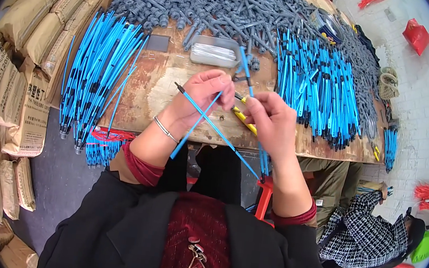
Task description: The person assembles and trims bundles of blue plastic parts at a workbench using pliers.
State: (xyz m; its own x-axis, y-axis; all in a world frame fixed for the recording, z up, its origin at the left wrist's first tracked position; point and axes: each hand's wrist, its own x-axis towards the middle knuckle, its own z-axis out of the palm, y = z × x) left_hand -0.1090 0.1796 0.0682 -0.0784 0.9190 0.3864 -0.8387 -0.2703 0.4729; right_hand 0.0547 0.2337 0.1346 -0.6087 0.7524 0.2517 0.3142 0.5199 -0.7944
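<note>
My left hand (209,92) is closed, thumb and fingers pinching a short thin blue stick (194,125) that slants down to the left. A longer blue stick with a black tip (209,120) crosses in front of it and runs along the left wrist. My right hand (273,120) has its fingers curled in a pinch around a blue rod (246,66) with a dark joint, which rises above the hand. More blue lengths (263,159) show below that hand; how they connect is hidden. Yellow-handled pliers (244,120) lie on the table between the hands.
Bundles of blue rods lie at left (100,68) and right (317,87). Grey plastic parts (203,3) are heaped at the back, before them a clear box (215,52) of thin white pieces. A red stand (265,195) is near my lap. Paper sacks (27,107) line the left; another person (370,231) is at right.
</note>
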